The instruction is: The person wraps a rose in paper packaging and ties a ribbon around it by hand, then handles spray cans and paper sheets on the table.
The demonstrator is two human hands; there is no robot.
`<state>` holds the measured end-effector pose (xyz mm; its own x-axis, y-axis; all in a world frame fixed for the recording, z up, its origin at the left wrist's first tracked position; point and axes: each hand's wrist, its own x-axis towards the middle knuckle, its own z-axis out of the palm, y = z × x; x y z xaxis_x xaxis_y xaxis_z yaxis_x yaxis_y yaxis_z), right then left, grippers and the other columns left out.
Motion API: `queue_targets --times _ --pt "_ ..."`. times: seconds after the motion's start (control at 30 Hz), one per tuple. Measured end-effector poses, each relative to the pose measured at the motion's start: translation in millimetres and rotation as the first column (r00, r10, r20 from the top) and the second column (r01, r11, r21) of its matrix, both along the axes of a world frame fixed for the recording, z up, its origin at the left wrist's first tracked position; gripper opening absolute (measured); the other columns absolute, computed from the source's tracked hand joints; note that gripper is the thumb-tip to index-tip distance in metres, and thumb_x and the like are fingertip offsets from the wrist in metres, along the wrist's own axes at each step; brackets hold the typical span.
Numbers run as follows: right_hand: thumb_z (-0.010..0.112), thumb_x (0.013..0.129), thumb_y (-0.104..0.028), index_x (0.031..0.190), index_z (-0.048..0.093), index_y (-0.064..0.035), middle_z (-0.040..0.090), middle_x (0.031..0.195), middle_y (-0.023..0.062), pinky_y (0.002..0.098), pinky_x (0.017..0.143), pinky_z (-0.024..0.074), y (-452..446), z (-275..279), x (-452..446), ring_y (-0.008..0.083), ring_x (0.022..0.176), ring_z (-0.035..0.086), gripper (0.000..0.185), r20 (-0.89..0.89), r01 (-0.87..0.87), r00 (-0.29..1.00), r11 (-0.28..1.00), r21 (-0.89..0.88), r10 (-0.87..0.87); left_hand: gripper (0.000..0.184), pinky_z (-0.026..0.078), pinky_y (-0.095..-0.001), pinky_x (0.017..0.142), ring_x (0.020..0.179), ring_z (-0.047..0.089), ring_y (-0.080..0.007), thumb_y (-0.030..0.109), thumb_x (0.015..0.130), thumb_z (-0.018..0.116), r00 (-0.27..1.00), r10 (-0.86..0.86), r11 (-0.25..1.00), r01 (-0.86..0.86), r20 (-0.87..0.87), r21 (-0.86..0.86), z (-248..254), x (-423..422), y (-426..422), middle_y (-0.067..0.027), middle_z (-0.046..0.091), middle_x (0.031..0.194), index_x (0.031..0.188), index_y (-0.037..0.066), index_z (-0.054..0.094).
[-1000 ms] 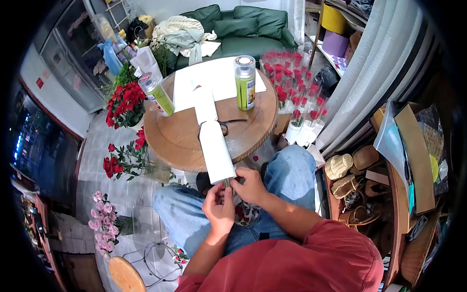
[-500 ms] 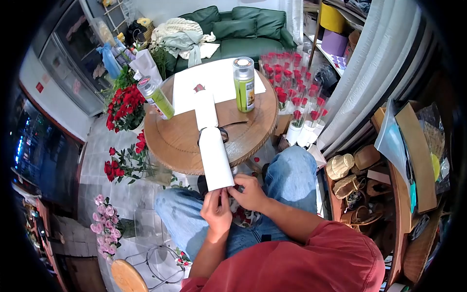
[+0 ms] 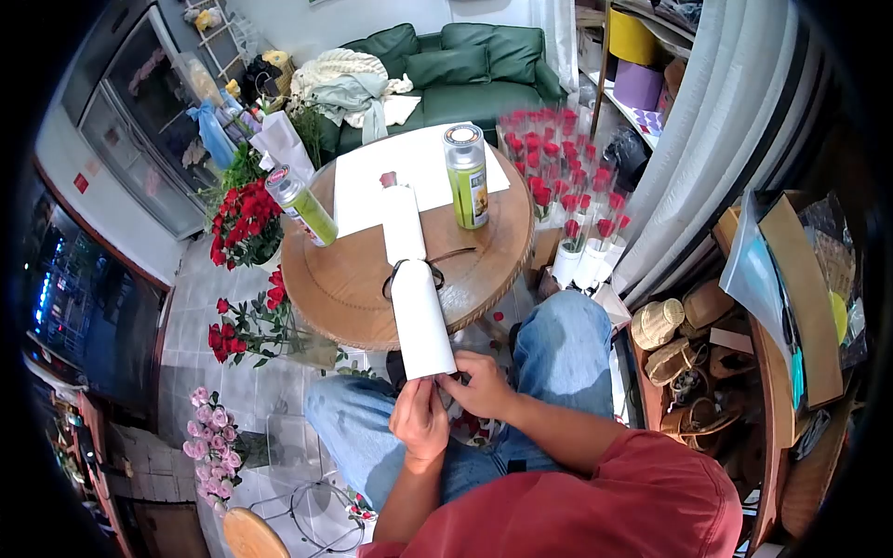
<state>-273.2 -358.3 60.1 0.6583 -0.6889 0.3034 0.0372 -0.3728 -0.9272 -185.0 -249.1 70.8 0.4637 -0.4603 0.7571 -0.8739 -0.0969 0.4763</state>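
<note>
A long white wrapper [image 3: 423, 321] reaches from the round wooden table [image 3: 326, 298] down over my lap, with a red rose head [image 3: 388, 179] showing at its far end. My left hand [image 3: 420, 420] is pinched at the wrapper's near end, around something too small to make out. Close against it, my right hand [image 3: 482, 385] has its fingers curled at the same end, and what they grip is hidden. Something dark and thin [image 3: 451, 252] lies on the table by the wrapper. Two spray cans, one tilted [image 3: 302, 206] and one upright [image 3: 467, 179], stand either side of it.
White paper [image 3: 358, 191] covers the table's far part. Wrapped red roses [image 3: 567, 167] stand right of the table; loose red roses [image 3: 246, 223] and pink roses [image 3: 214, 442] are at the left. A wooden stool [image 3: 253, 535] is low left, and baskets [image 3: 658, 323] fill the right shelf.
The view has shifted, so the table, wrapper and hands sit lower in the picture. Both hands remain at the wrapper's near end, with their fingers slightly rearranged.
</note>
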Motion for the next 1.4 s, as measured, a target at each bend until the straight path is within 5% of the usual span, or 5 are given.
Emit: queue_targets --times 0.3,0.93,1.2,1.3,1.4 --pt "0.072 0.076 -0.007 0.076 0.062 -0.0009 0.059 0.075 0.0125 0.0418 0.067 0.046 -5.8 8.8 9.4 0.034 0.074 0.06 0.012 0.063 0.108 0.994 0.893 -0.437 -0.09 0.016 0.056 -0.0387 0.068 0.078 0.07 -0.0339 -0.006 0.083 0.072 0.977 0.009 0.999 -0.016 -0.211 -0.032 -8.4 2.6 -5.5 -0.0173 0.071 0.094 0.098 -0.002 0.071" --pt "0.073 0.081 -0.01 0.079 0.063 0.0012 0.06 0.078 0.0152 0.0432 0.068 0.0485 -12.9 6.9 -6.1 0.0368 0.075 0.06 0.015 0.015 0.05 0.999 0.976 -0.214 -0.048 0.023 0.056 -0.0356 0.079 0.088 0.071 -0.0327 -0.007 0.085 0.069 0.993 -0.009 0.997 0.019 -0.121 0.076 -10.2 -6.8 -8.4 -0.0206 0.071 0.104 0.108 -0.004 0.071" --pt "0.07 0.084 -0.017 0.098 0.072 -0.0003 0.072 0.092 0.0172 0.04 0.076 0.0553 -92.9 72.3 -12.7 0.0325 0.078 0.07 0.022 -0.272 0.075 0.955 0.982 -0.174 -0.121 0.011 0.054 -0.0282 0.072 0.086 0.068 -0.0219 0.0 0.091 0.066 0.985 -0.151 0.988 0.148 -0.085 -0.041 43.6 49.7 20.1 -0.0164 0.071 0.098 0.1 -0.004 0.068" --pt "0.071 0.082 -0.016 0.11 0.07 0.0055 0.073 0.093 0.0191 0.039 0.081 0.0569 -128.8 72.3 36.0 0.0321 0.083 0.072 0.035 -0.17 0.14 0.971 0.976 -0.165 -0.168 0.017 0.052 -0.0281 0.07 0.075 0.063 -0.0118 0.009 0.091 0.07 0.848 -0.055 0.978 0.152 -0.527 0.142 74.5 108.0 -26.6 -0.0102 0.071 0.09 0.104 -0.002 0.07" --pt "0.072 0.08 -0.016 0.114 0.067 0.0083 0.073 0.097 0.0209 0.0385 0.084 0.0571 -151.4 54.8 72.1 0.0328 0.087 0.072 0.042 -0.272 0.06 0.957 0.984 -0.168 -0.105 0.022 0.05 -0.0247 0.071 0.08 0.061 -0.0099 0.007 0.093 0.07 0.81 -0.109 0.936 0.279 -0.576 0.215 81.5 140.9 -80.9 -0.0064 0.07 0.092 0.11 -0.006 0.068"
